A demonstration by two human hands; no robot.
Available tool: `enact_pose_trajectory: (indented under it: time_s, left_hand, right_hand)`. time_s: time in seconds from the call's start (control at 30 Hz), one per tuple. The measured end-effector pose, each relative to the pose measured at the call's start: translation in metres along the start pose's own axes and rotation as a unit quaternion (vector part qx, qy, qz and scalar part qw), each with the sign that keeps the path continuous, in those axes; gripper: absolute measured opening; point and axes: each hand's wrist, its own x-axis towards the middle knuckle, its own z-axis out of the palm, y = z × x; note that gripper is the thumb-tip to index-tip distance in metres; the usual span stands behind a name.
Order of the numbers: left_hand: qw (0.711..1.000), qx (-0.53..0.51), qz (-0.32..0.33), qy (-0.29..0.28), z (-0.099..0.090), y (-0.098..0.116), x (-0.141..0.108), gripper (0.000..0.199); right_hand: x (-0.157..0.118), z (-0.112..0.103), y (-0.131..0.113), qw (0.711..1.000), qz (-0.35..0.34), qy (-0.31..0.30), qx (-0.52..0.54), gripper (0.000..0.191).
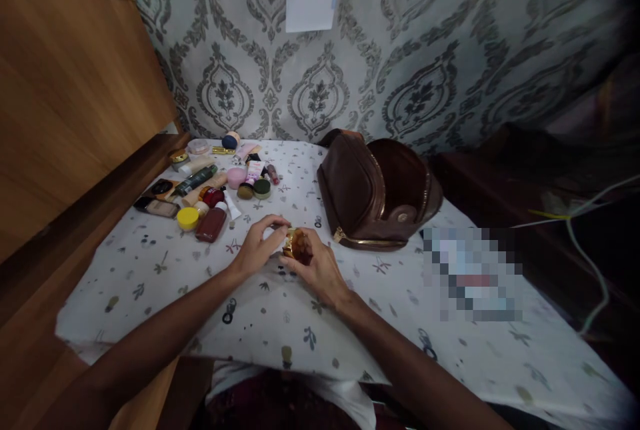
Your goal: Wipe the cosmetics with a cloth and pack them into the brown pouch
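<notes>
- Left hand (pixel 263 243) and right hand (pixel 320 270) are together, both clamped on an amber container (pixel 301 248) over the bench (pixel 150 270), probably to steady it.
- Cosmetics (pixel 213 197) bunch at left, perhaps for easy reach; print on a white-purple tube (pixel 255 171) is unreadable.
- At right, a brown bag (pixel 350 183) gapes unzipped, likely for access.

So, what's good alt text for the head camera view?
A person's left hand and right hand hold a small amber container over a patterned cloth. Cosmetics lie beyond to the left, an open brown bag to the right.
</notes>
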Motion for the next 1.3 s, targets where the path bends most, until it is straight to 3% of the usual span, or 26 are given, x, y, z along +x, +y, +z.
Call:
enact_pose_trajectory:
  time_s: [0.1,0.23,0.33,0.5,0.7,0.83,1.0,1.17,1.3]
  left_hand:
    - [1.0,-0.001,-0.004,-0.004,0.001,-0.001,0.001,0.025]
    - [0.997,-0.042,-0.055,0.016,-0.001,-0.006,0.004,0.023]
    - [0.992,-0.085,-0.095,0.006,-0.005,-0.009,0.007,0.021]
    - [0.977,-0.136,-0.161,-0.032,-0.007,-0.006,0.011,0.019]
    - [0.993,-0.073,-0.084,0.045,-0.002,-0.008,0.009,0.021]
    - [0.999,0.02,-0.024,0.028,-0.002,-0.003,0.006,0.022]
    - [0.998,0.048,0.032,-0.025,-0.006,0.0,0.007,0.018]
    - [0.999,0.02,-0.024,-0.017,-0.012,-0.008,0.014,0.015]
    - [0.994,-0.045,-0.093,-0.046,-0.014,-0.012,0.015,0.025]
  right_hand:
    - [-0.002,-0.001,-0.001,0.998,-0.042,-0.003,-0.052,0.051]
    - [-0.005,-0.002,0.001,0.985,-0.127,-0.062,-0.097,0.059]
    - [-0.006,-0.002,0.002,0.981,-0.137,-0.086,-0.11,0.058]
    - [-0.005,-0.001,0.006,0.987,-0.132,-0.069,-0.064,0.06]
    - [-0.004,0.014,0.014,0.995,-0.059,-0.01,0.078,0.061]
    - [-0.004,0.018,0.011,0.995,-0.02,0.018,0.096,0.067]
    - [-0.005,0.015,0.005,0.998,-0.031,0.021,0.058,0.05]
    - [-0.008,0.01,-0.001,0.993,-0.113,-0.02,0.0,0.056]
    - [-0.009,0.004,-0.004,0.988,-0.139,-0.065,-0.009,0.059]
